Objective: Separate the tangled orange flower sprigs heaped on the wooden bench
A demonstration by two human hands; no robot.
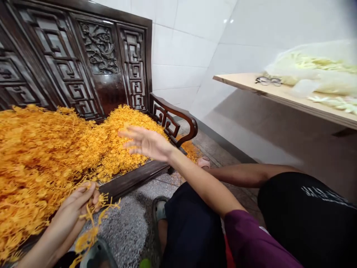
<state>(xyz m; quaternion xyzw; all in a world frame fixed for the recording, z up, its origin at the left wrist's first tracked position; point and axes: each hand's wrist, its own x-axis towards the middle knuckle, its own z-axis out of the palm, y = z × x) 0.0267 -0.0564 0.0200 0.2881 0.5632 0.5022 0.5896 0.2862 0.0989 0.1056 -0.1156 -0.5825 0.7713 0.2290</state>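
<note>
Orange strands [88, 235] are pinched in the grip of the left hand [83, 197], thumb against fingers, and are hung below it, their long axis slanted toward the near left. Nothing is seen held by the right hand [147, 143], its fingers loosely spread and blurred over the far right of the orange heap [69, 149]; contact cannot be told. Most of the heap is spread leftward along the worktop [134, 179].

Purple sleeve [247, 230], dark trousers [192, 227], clogs [161, 210] (grey-green)
</note>
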